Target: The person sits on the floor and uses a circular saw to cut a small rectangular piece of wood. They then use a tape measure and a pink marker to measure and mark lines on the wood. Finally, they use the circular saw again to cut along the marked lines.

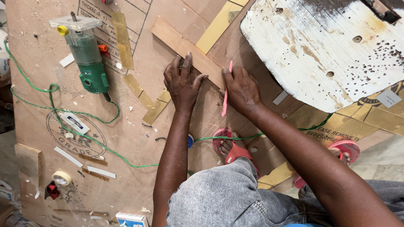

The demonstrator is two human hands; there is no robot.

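the big plywood sheet (pixel 134 126) lies flat under me, a white worn board (pixel 320 46) resting on its upper right part. the wooden strip (pixel 185 48) lies on the sheet, its long axis running from upper left down to lower right, just ahead of both my hands. my left hand (pixel 182 82) is spread, fingers pressed flat on the strip's near edge. my right hand (pixel 242 90) sits at the strip's lower end, pinching a pink pencil (pixel 226 90) that stands nearly straight across the strip, tip touching it. the green router (pixel 86 56) lies well off to the left, its green cord (pixel 63 111) trailing across the sheet.
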